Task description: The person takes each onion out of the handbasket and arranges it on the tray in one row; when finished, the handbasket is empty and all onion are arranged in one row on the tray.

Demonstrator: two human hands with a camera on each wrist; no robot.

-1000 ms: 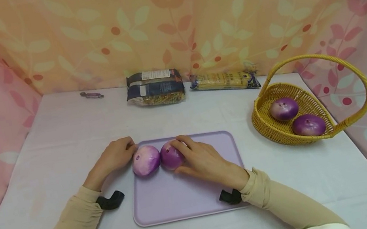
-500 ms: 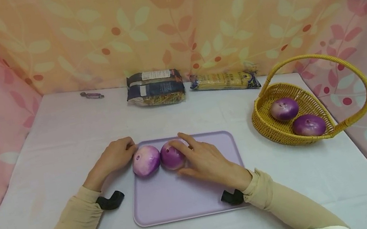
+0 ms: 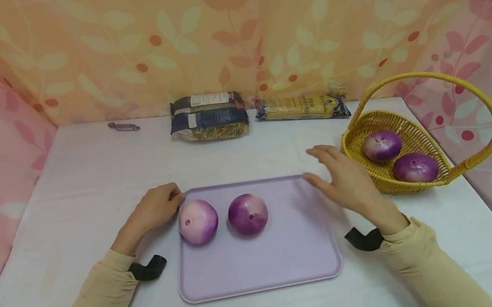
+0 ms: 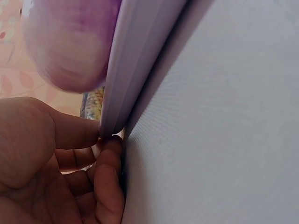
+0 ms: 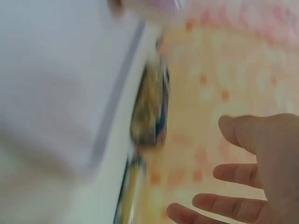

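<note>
My left hand pinches the far left corner of a lilac tray; in the left wrist view the thumb lies at the rim and curled fingers sit at its corner. Two round purple-and-white onion-like vegetables rest on the tray: a paler one beside the left hand and a darker one to its right, with a gap between them. My right hand holds nothing, its fingers spread between the tray's right edge and a yellow wicker basket. The right wrist view shows those fingers apart.
The basket, with a tall arched handle, contains two more purple vegetables. Along the back lie a dark pasta bag, a yellow packet and a small wrapped candy. Patterned curtains surround the white-covered table.
My right hand has let go of the darker vegetable and moved right, close to the basket. That vegetable now sits slightly farther right, apart from the paler one. The left hand stays put.
</note>
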